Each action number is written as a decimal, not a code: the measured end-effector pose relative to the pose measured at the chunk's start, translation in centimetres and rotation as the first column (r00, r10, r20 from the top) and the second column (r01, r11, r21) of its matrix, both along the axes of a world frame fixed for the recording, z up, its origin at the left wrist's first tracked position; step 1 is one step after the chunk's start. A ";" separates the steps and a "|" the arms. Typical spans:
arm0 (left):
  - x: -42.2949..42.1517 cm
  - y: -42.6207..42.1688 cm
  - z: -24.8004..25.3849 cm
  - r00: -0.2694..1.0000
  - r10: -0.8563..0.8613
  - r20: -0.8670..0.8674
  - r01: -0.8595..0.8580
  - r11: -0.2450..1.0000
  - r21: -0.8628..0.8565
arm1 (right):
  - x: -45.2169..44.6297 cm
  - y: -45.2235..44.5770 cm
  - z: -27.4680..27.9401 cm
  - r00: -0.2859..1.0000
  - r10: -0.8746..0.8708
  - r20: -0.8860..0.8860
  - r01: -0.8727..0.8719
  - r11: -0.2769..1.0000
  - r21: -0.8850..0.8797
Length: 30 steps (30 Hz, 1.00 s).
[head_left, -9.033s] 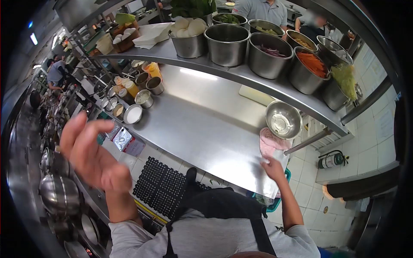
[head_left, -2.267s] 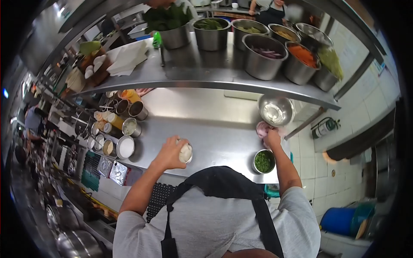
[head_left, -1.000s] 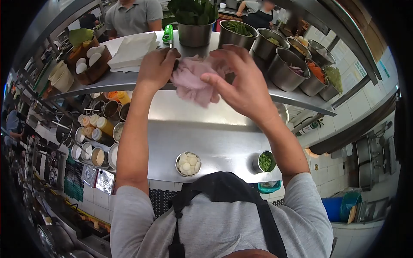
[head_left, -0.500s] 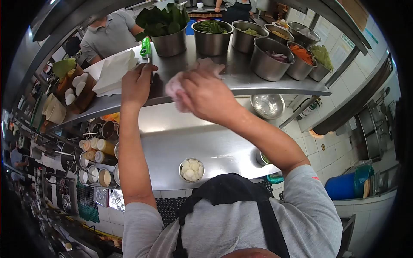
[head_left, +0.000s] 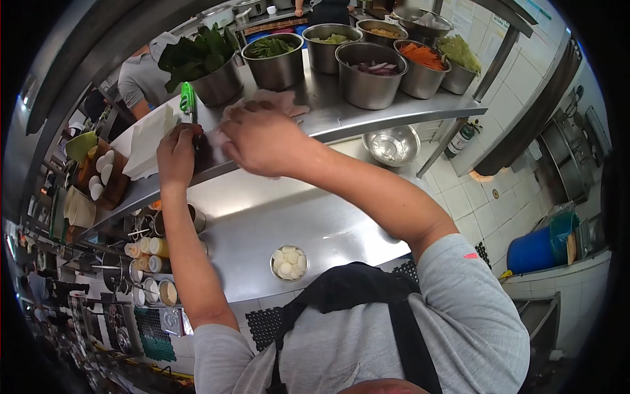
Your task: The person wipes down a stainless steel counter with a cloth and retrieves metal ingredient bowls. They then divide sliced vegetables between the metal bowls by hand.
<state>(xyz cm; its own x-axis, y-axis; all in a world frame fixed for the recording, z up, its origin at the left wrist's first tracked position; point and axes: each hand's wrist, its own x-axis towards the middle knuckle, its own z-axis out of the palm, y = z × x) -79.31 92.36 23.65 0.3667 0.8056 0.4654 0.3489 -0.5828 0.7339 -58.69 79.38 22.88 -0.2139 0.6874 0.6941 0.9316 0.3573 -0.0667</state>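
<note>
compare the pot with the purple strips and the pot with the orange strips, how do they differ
The purple-strip pot looks wider than the orange-strip pot. The contents sit below the rim in the purple-strip pot but heap up to it in the orange-strip pot. Both are round metal pots, upright on the shelf.

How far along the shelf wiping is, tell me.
Done, by the look of it: filled steel pans stand along the upper shelf. In hand: the right hand has the pink cloth down on that shelf; the left hand is at its edge. Probably left: finishing the wipe, and perhaps moving up the bowl of white slices, which stands on the lower counter.
</note>
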 end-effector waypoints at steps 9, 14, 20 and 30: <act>0.1 -0.4 0.3 1.000 0.017 -0.013 -0.015 0.996 0.086 | 3.8 -8.3 1.9 0.997 -0.046 0.057 0.039 0.993 0.111; 0.3 -0.8 0.6 0.999 0.028 -0.042 -0.025 0.997 0.067 | 4.5 -6.4 4.9 0.984 -0.145 0.100 0.122 0.971 0.207; 0.3 -0.9 0.8 0.998 0.035 -0.047 -0.033 0.998 0.046 | 6.6 -4.0 0.8 0.946 -0.297 0.131 0.305 0.952 -0.039; 0.3 -1.2 0.6 0.997 0.049 -0.063 -0.045 0.997 0.055 | 7.4 -15.8 0.2 0.948 -0.301 -0.103 0.307 0.951 0.049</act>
